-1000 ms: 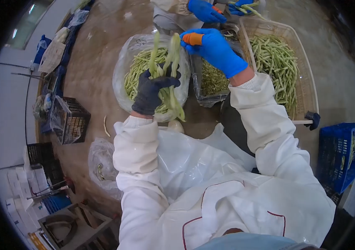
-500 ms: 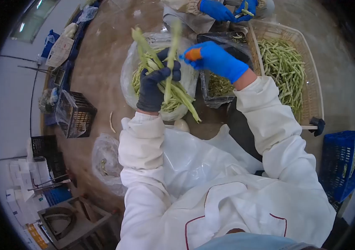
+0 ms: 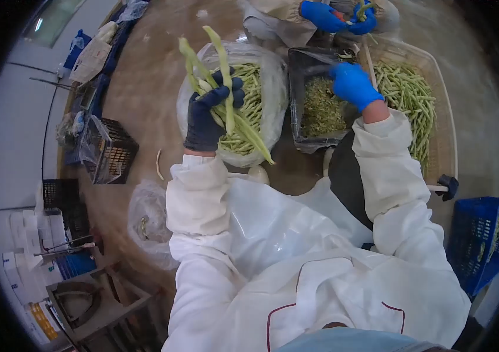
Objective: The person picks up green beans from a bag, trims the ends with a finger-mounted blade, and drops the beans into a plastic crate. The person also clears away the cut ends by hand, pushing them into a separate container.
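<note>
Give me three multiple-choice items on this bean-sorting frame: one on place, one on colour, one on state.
1. Where is the right hand?
A. Over the dark tray of trimmings
B. Inside the blue crate
C. On the lap

2. What colour is the glove on the left hand?
A. Orange
B. White
C. Dark navy, near black

3. What is the state of the left hand?
A. Open and empty
B. Closed on a bunch of green beans
C. Flat on the floor

Answers:
1. A: the blue-gloved hand sits at the tray's right edge, beside the pale basket of beans.
2. C: it is far darker than the bright blue right glove.
3. B: the fingers wrap the bunch, with bean ends sticking out above and below the grip, over the clear bag of beans.
</note>
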Available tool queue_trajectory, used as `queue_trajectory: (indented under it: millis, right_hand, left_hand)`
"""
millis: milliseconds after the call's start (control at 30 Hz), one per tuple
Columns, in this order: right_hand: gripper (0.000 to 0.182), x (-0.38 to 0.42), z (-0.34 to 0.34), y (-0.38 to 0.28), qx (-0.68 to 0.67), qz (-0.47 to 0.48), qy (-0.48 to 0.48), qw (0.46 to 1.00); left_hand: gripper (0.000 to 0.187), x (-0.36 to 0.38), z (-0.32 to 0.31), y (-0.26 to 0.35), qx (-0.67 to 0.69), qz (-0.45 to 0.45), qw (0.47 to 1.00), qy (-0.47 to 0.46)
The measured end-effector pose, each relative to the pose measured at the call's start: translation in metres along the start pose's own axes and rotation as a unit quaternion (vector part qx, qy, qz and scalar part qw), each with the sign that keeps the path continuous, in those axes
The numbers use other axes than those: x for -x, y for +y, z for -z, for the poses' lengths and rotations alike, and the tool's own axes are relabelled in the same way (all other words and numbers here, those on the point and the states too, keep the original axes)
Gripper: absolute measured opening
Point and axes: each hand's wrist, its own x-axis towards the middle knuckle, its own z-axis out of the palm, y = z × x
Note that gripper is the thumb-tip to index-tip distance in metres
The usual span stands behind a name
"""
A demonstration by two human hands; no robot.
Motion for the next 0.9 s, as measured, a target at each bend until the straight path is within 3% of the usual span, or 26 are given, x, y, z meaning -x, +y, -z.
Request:
queue_trajectory:
  millis: [67, 133, 233, 333, 400, 467, 533, 633, 700, 733, 767, 833, 900]
  right_hand:
    - [0.034, -0.005, -0.005, -0.018, -0.326, 0.076, 0.008, 0.942]
    - [0.045, -0.02, -0.032, -0.043, -0.478, 0.186, 0.044, 0.857]
    - [0.038, -0.018, -0.026, -0.064, -0.509, 0.086, -0.013, 0.856]
    - [0.031, -0.006, 0.013, -0.035, -0.581, 0.071, 0.181, 0.79]
    - [0.031, 0.008, 0.043, 0.012, -0.5, 0.06, 0.338, 0.795]
    - [0.035, 0.025, 0.063, 0.09, -0.315, -0.062, 0.426, 0.846]
    - [0.033, 0.061, 0.07, 0.072, -0.028, -0.172, 0.523, 0.834]
    - [0.039, 0.051, 0.052, 0.067, 0.028, 0.006, 0.556, 0.831]
    - [0.042, 0.042, 0.044, 0.011, -0.148, -0.019, 0.353, 0.924]
    - [0.04, 0.03, 0.03, -0.007, -0.207, 0.008, 0.289, 0.935]
    - [0.039, 0.018, 0.015, -0.022, -0.265, 0.037, 0.222, 0.938]
    - [0.031, 0.007, -0.003, -0.061, -0.474, -0.03, 0.064, 0.877]
    - [0.026, -0.007, -0.016, -0.055, -0.507, -0.015, 0.041, 0.861]
  left_hand:
    - [0.039, -0.002, -0.007, -0.012, 0.027, 0.041, 0.999, -0.02]
    - [0.038, -0.001, -0.02, -0.022, -0.005, 0.096, 0.995, -0.037]
    - [0.037, 0.002, -0.041, -0.035, -0.042, 0.142, 0.988, -0.047]
    - [0.03, -0.007, -0.02, -0.038, -0.063, 0.119, 0.991, -0.016]
    - [0.026, -0.007, -0.012, -0.028, -0.069, 0.131, 0.988, 0.035]
    - [0.025, -0.012, 0.006, -0.03, -0.077, 0.126, 0.987, 0.055]
    - [0.027, -0.008, 0.006, -0.028, -0.079, 0.111, 0.99, 0.03]
    - [0.027, -0.009, 0.0, -0.03, -0.181, 0.107, 0.977, 0.028]
    - [0.026, -0.007, -0.009, -0.033, -0.26, 0.089, 0.961, 0.012]
    - [0.025, -0.006, -0.013, -0.034, -0.293, 0.064, 0.954, 0.001]
    - [0.024, -0.005, -0.016, -0.036, -0.325, 0.037, 0.945, -0.008]
    - [0.022, -0.005, -0.02, -0.039, -0.353, 0.014, 0.935, -0.019]
    - [0.019, -0.005, -0.017, -0.045, -0.347, 0.022, 0.937, -0.023]
